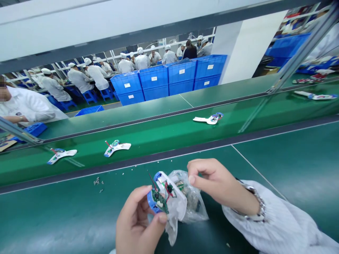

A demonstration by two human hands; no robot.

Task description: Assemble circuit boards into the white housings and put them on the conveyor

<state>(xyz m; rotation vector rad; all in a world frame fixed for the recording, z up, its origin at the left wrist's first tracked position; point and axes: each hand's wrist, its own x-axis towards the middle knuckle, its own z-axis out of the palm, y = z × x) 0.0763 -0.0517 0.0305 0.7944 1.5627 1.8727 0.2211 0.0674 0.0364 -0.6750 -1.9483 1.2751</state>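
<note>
Loose cluster, small silvery metal pieces (97,181): on the smooth green bench (60,215), beyond and left of the left grip (131,222). Left grip: thumb and fingers closed on a blue plastic cap with green circuit board (158,201). Elongated white plastic shell with blue end (179,206): just right of that grip. Clear plastic bag of small parts (200,210): between both grips. Right grip (217,181): fingers curled inward; cannot tell whether anything is held.

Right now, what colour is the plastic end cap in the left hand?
The end cap is blue, shown in the head view.
</note>
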